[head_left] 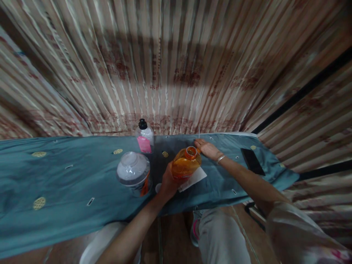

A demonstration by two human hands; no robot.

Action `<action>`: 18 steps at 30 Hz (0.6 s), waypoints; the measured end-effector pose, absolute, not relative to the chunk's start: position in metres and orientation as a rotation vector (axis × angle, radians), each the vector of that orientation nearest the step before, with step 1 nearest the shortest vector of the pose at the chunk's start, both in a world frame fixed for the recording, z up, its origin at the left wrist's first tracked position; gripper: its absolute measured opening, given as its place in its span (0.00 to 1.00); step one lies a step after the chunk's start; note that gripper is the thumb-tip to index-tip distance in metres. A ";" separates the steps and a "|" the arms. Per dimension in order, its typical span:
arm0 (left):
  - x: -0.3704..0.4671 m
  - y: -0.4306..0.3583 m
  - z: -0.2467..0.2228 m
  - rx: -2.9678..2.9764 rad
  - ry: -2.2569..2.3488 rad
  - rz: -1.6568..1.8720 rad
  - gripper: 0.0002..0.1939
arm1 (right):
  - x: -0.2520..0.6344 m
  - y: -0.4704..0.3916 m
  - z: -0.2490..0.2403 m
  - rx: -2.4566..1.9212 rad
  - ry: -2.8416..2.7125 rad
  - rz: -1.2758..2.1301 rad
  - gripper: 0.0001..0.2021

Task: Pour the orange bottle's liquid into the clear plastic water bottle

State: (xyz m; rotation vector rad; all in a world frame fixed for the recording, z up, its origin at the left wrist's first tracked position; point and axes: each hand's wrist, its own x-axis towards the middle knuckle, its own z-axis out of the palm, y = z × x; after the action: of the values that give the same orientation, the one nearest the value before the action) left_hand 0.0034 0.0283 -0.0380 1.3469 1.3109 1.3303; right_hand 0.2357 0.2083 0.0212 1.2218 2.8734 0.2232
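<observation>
An open amber bottle [184, 167], see-through, is grasped by the left hand [169, 182] from its near left side, in the middle of the scene above the tabletop [82, 183]. Its round mouth points upward, and its long axis appears to lean a little right, with the base low beside the palm. The right hand [207, 149], a bracelet [220, 158] at its wrist, reaches in just right of the bottle's mouth, fingers stretched left; whether it grips anything cannot be told, though a thin pale stick [199, 132] shows beside its fingertips. A white paper [194, 180] lies partly under the bottle. Teal cloth with yellow ovals covers the tabletop. To the left stand a clear tub [133, 168] with a domed lid and, farther back, an upright bottle with a black cap and pink label [145, 144]. A flat black object [252, 161] lies on the right. Behind, a pleated curtain [165, 66] with reddish-brown print fills the view, crossed by dark poles at right; below are pale trousers [221, 234] and a brown floor [174, 238]
</observation>
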 end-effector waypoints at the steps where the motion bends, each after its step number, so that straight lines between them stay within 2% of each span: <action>1: 0.004 0.028 -0.038 1.346 1.309 1.335 0.23 | 0.243 0.209 0.019 1.204 2.882 0.213 0.20; 6: 0.004 0.027 -0.038 1.341 1.298 1.355 0.24 | 0.269 0.208 0.011 1.135 2.933 0.150 0.23; 11: 0.003 0.028 -0.035 1.310 1.321 1.363 0.41 | 0.281 0.205 0.011 1.186 2.971 0.060 0.24; 13: 0.003 0.028 -0.033 1.309 1.330 1.360 0.41 | 0.282 0.201 0.014 1.253 2.985 0.023 0.25; 16: 0.002 0.028 -0.030 1.324 1.333 1.355 0.34 | 0.276 0.187 0.021 1.401 3.008 0.003 0.26; 18: 0.002 0.028 -0.030 1.321 1.338 1.352 0.36 | 0.266 0.170 0.024 1.537 3.043 -0.029 0.27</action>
State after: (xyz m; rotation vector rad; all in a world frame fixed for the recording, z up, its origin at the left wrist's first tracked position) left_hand 0.0019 0.0277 -0.0296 1.3214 1.3383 1.3518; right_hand 0.2663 0.1697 0.0236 1.5373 3.0432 -0.0286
